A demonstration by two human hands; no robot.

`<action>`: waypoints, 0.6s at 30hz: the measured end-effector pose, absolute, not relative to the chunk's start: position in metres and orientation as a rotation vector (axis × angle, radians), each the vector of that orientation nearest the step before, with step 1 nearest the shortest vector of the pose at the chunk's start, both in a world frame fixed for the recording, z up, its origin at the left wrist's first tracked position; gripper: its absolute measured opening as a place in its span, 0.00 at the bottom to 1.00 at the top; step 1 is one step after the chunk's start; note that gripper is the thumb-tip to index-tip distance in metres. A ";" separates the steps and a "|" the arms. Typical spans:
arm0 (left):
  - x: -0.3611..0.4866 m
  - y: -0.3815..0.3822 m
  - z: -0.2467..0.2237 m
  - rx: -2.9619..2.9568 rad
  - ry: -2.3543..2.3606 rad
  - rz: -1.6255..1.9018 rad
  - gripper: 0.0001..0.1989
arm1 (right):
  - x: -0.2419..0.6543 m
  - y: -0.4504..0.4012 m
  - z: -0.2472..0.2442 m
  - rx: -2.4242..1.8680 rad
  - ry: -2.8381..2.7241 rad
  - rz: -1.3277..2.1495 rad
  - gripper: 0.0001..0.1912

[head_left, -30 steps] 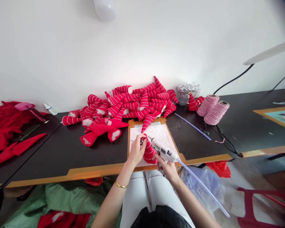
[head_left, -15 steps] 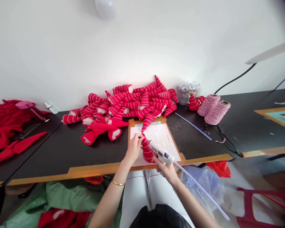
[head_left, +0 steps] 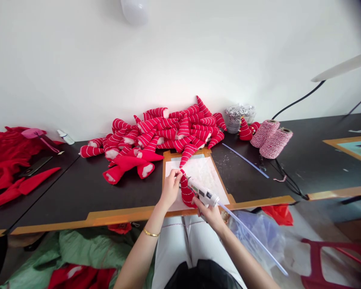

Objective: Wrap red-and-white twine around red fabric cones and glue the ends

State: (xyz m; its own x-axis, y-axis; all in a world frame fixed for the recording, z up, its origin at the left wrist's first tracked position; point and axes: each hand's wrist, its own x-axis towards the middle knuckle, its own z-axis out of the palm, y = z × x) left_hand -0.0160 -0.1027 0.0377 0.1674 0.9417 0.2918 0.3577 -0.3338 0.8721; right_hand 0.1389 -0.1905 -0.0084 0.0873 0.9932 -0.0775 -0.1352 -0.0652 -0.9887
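A red cone wrapped in white dashed cord (head_left: 186, 193) stands between my hands, over a white sheet (head_left: 203, 173) at the table's front edge. My left hand (head_left: 171, 185) pinches near the cone's narrow top. My right hand (head_left: 209, 212) is wrapped round a white glue gun (head_left: 202, 190), whose nozzle points at the upper part of the cone. The fingertips of that hand also touch the cone's wide lower end. From the back of the gun a long pale glue stick (head_left: 252, 237) trails down to the right.
Behind the sheet lies a pile of red corded cones (head_left: 168, 130), with plain red cones (head_left: 129, 164) in front. Two spools of red-and-white cord (head_left: 275, 142) and a loose glue stick (head_left: 245, 160) are on the right. Red cloth (head_left: 10, 156) lies far left.
The glue gun has shifted very slightly left and up along the cone, and its trailing stick has swung a little. Both hands keep their hold.
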 end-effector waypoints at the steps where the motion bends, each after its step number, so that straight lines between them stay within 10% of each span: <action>1: -0.016 -0.103 0.038 1.791 1.236 1.151 0.11 | 0.139 -0.190 -0.009 -1.207 -1.007 1.248 0.27; 18: -0.014 -0.103 0.037 1.738 1.240 1.151 0.12 | 0.141 -0.186 -0.031 -1.289 -1.044 1.245 0.28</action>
State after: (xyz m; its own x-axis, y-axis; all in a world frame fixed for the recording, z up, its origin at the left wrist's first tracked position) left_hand -0.0138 -0.1029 0.0368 0.1464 0.9542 0.2608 0.3311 -0.2957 0.8961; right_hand 0.1410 -0.1864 -0.0306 0.0905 0.9896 -0.1118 -0.0616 -0.1065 -0.9924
